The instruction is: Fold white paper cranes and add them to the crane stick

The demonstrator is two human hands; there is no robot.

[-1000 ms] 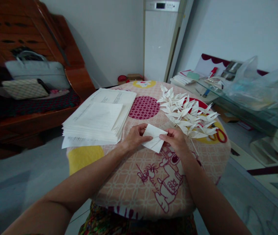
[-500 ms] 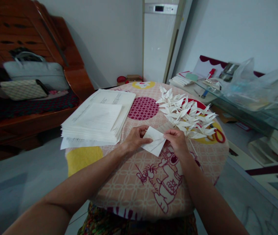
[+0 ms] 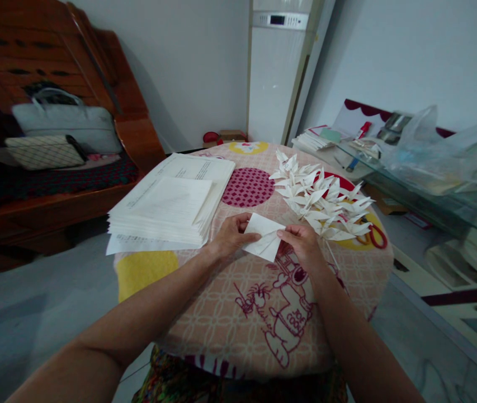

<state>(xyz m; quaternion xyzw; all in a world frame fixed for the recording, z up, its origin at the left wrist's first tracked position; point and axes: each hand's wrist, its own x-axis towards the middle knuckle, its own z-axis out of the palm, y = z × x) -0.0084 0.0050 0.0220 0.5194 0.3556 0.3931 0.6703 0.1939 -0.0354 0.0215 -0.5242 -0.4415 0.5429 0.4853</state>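
Observation:
Between my hands is a small folded square of white paper (image 3: 265, 234), with crease lines running across it. My left hand (image 3: 235, 235) pinches its left edge, the thumb lying on top. On the right edge, the thumb and fingers of my right hand (image 3: 300, 242) close on the paper. Just beyond my right hand lies a heap of folded white paper flowers (image 3: 317, 196) with pointed petals. A thick stack of printed paper sheets (image 3: 154, 215) stands to the left of my left hand, with smaller sheets (image 3: 175, 197) on top.
The round table wears a patterned cloth (image 3: 221, 313). Red-handled scissors (image 3: 376, 236) lie at its right edge, partly under the flowers. A glass shelf (image 3: 439, 193) with plastic bags (image 3: 423, 145) stands at the right. A wooden bench (image 3: 137, 131) holding a grey handbag (image 3: 68, 126) is at the left.
The paper has turned slightly between my hands, and my right thumb has shifted a little inward over its edge. The whole view has moved slightly.

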